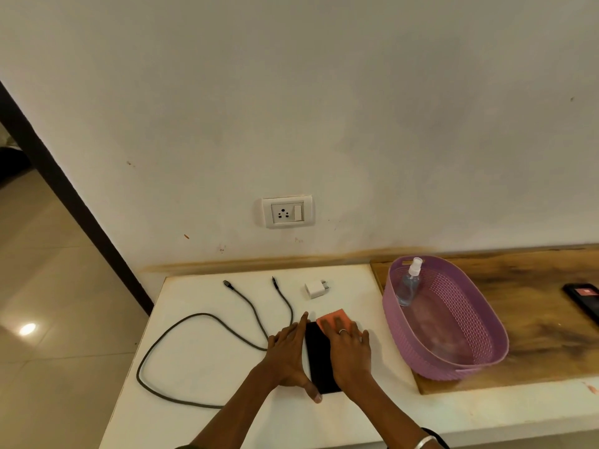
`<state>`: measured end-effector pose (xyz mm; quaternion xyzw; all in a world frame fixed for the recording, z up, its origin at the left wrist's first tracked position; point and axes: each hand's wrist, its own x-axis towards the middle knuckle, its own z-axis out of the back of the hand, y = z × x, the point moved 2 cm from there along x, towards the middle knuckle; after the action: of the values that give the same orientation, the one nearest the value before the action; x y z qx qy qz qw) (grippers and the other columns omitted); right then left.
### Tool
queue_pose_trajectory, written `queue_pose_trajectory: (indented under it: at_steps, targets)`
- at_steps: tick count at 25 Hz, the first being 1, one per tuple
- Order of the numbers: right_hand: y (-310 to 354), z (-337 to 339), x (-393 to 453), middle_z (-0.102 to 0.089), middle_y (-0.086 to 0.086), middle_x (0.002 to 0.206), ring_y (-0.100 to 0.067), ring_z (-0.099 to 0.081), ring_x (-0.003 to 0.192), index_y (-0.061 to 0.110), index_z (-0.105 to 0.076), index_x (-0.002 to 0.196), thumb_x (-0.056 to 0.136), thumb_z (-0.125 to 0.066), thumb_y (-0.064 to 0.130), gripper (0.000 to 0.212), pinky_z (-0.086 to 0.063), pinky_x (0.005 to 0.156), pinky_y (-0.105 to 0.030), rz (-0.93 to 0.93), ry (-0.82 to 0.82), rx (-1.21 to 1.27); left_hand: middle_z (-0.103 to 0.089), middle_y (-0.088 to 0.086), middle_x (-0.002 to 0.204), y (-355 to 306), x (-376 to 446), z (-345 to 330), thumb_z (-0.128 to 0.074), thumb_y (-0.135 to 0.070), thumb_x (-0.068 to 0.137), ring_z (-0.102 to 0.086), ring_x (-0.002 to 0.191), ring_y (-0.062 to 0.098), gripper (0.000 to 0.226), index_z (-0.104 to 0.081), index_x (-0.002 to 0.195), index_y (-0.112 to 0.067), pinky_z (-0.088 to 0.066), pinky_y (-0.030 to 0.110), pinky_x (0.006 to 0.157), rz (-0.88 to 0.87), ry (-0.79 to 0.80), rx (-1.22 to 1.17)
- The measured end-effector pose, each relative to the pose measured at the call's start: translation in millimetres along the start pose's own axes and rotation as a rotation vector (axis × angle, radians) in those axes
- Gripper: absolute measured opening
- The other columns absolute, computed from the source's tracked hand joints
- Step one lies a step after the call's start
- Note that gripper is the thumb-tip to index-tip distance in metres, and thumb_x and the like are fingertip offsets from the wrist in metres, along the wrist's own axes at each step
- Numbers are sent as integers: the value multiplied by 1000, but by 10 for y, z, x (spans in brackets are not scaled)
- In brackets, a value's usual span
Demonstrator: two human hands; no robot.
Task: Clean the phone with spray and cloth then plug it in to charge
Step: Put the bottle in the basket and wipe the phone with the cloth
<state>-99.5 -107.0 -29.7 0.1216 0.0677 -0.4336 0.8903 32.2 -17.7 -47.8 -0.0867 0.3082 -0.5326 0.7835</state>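
A black phone (pixel 319 358) lies flat on the white counter (pixel 210 367). My left hand (pixel 290 354) rests flat along its left edge, thumb at the phone's near corner, steadying it. My right hand (pixel 350 351) presses an orange cloth (pixel 334 320) onto the phone's far right part, fingers spread over the cloth. A clear spray bottle (pixel 409 283) with a white nozzle leans inside the purple basket (pixel 479 322). The white charger adapter (pixel 316 289) sits on the counter behind the phone. A grey charging cable (pixel 181 325) loops to the left, both plug ends pointing at the wall.
A white wall socket with switch (pixel 287 211) is above the counter. The purple basket stands on a wooden board (pixel 551 335) at the right. Another dark phone (pixel 583 298) lies at the board's far right. The counter's left edge drops to a tiled floor (pixel 48 303).
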Motion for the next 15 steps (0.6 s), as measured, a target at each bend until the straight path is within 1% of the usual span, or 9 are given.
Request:
queue_pose_trajectory:
  at_steps: [3, 6, 7, 10, 12, 13, 15]
  targets:
    - [-78, 28, -42, -15, 3, 160, -29, -14, 148, 34, -13, 150, 94, -42, 55, 66, -13, 122, -43, -31, -1, 77, -2, -4, 166, 10, 1, -5, -79, -80, 33, -5, 153, 26, 163, 28, 148, -38, -6, 55, 122, 5, -2, -5]
    - [-131, 17, -156, -13, 3, 161, -28, -13, 148, 34, -9, 151, 94, -43, 56, 71, -13, 122, -41, -3, 16, 82, -1, -3, 166, -1, -10, -4, -79, -80, 31, -4, 153, 26, 165, 30, 147, -39, -4, 55, 121, 12, -14, -5]
    - [-141, 22, -217, -12, 3, 161, -28, -13, 148, 34, -8, 152, 94, -44, 53, 70, -13, 122, -42, 6, 23, 71, -1, -2, 166, -2, -14, -3, -79, -80, 31, -3, 153, 26, 165, 30, 147, -38, -4, 55, 121, 14, -14, -6]
    - [-226, -42, -416, -13, -1, 162, -32, -15, 148, 34, -6, 152, 96, -51, 36, 72, -13, 121, -48, 54, 22, -24, 1, 0, 166, -9, -20, -1, -81, -78, 35, -2, 153, 27, 163, 28, 149, -36, -3, 55, 121, 7, -12, 7]
    - [-301, -94, -540, -13, -3, 162, -33, -16, 147, 33, -5, 153, 97, -51, 32, 73, -13, 120, -49, 94, 44, -95, 2, 0, 166, -13, -19, 5, -81, -77, 36, 0, 154, 27, 162, 28, 149, -35, -2, 55, 121, 5, -7, 13]
    - [-317, -117, -609, -14, -5, 162, -34, -19, 147, 31, -4, 153, 96, -52, 33, 75, -14, 119, -49, 113, 57, -130, 3, 0, 166, -14, -21, 7, -81, -77, 37, 0, 154, 27, 162, 28, 149, -35, -2, 55, 121, 7, -5, 15]
    - [-390, -158, -686, -27, -14, 157, -38, -34, 140, 19, -8, 152, 87, -65, 41, 90, -26, 115, -52, 161, -16, -210, 4, 0, 166, -19, -28, 8, -81, -77, 37, 1, 154, 28, 161, 28, 148, -35, -2, 55, 121, 8, -4, 21]
